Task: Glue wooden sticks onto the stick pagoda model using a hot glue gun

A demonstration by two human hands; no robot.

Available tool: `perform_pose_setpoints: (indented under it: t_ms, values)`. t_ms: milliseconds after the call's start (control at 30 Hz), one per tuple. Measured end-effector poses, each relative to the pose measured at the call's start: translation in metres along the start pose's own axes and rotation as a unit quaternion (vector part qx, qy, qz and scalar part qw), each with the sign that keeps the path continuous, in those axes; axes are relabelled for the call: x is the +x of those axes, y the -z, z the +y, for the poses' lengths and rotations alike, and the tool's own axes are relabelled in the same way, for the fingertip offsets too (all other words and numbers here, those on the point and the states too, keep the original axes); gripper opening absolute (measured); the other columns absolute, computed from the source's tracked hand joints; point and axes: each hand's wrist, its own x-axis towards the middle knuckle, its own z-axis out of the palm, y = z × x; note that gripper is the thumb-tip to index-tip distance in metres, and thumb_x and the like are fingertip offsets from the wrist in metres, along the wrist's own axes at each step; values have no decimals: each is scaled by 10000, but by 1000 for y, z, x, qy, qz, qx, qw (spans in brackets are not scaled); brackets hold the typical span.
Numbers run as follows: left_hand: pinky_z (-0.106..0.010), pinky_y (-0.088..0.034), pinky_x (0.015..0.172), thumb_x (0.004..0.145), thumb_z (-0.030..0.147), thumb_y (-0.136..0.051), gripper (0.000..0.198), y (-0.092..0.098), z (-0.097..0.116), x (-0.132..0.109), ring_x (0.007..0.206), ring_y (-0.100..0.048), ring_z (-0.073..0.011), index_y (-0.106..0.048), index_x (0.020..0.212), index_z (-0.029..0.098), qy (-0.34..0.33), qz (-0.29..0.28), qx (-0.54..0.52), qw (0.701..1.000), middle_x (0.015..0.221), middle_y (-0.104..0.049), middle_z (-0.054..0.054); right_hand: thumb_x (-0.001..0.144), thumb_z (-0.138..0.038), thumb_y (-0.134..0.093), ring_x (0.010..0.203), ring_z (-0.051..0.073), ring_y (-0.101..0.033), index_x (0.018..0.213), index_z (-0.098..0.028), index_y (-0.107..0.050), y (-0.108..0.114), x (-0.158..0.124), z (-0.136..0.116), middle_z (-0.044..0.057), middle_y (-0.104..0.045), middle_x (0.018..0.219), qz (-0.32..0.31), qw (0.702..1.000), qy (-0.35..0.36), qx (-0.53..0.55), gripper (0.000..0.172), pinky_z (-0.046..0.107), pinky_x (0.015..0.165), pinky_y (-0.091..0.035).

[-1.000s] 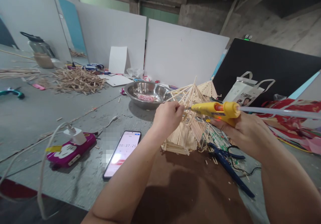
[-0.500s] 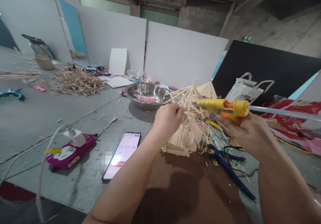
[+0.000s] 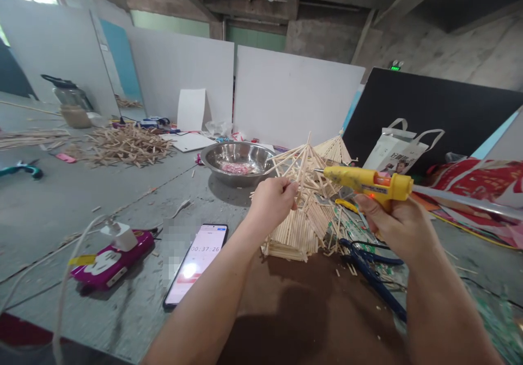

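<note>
My right hand (image 3: 398,226) is wrapped round a yellow hot glue gun (image 3: 359,181), with a small red light lit on it and a clear glue stick (image 3: 461,197) running out of its back. Its nozzle points left, close to my left hand (image 3: 274,197). The left fingers are closed in a pinch on a thin wooden stick (image 3: 302,170) at a model built of pale wooden sticks (image 3: 292,233). Sloping sticks meet in a peak at the model's top. My fingers hide part of it.
Left of the model are a steel basin (image 3: 226,175), a phone (image 3: 198,261) and a purple power strip (image 3: 112,264). Blue-handled pliers (image 3: 378,283) lie by my right forearm. Farther back are a heap of sticks (image 3: 133,144), white panels (image 3: 298,92) and a white bag (image 3: 394,150).
The view has tilted up slightly, so most things sit lower in the picture. The glue gun has turned a little, nozzle still near the model. Both hands keep their grip.
</note>
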Motion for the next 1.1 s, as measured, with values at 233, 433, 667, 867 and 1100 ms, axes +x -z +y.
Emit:
perform_pose_setpoints:
  t_ms: [233,433,667,867,1100]
  values:
    - [-186,-310,370,775,307,-367,273,-1,3,1,350,-404,-53,-524,617,149,42,-41,-66,996,529,-600,-18,750,-501,-431,427,130,-475,588,-206,-513,-1,21,-11,-12,-472,437,5,998,-38,42,346,269,437,-380]
    - [-182,-308,347,791,317,-364,278,0,5,0,325,-389,-47,-512,624,152,58,-57,-92,992,512,-587,-12,754,-509,-409,422,144,-479,715,-207,-579,-8,40,-20,3,-500,461,20,1000,4,11,349,290,447,-369]
    - [-196,-317,357,801,326,-354,289,1,5,0,323,-384,-52,-513,628,157,53,-62,-86,993,499,-582,-6,756,-521,-390,452,160,-500,789,-197,-581,-14,47,-20,13,-524,498,19,1000,4,-11,377,307,474,-371]
    - [-194,-310,346,802,325,-352,289,0,5,1,314,-379,-50,-510,631,155,53,-65,-88,993,489,-573,-3,755,-530,-383,467,168,-515,786,-193,-586,-15,46,-18,19,-528,491,11,1000,-12,-15,395,309,482,-378]
    - [-200,-314,354,797,325,-362,287,-3,2,2,318,-386,-52,-519,633,149,52,-59,-86,993,498,-580,-8,754,-525,-392,473,168,-521,766,-179,-592,-16,46,-17,24,-532,491,9,1000,-26,-16,400,308,490,-382]
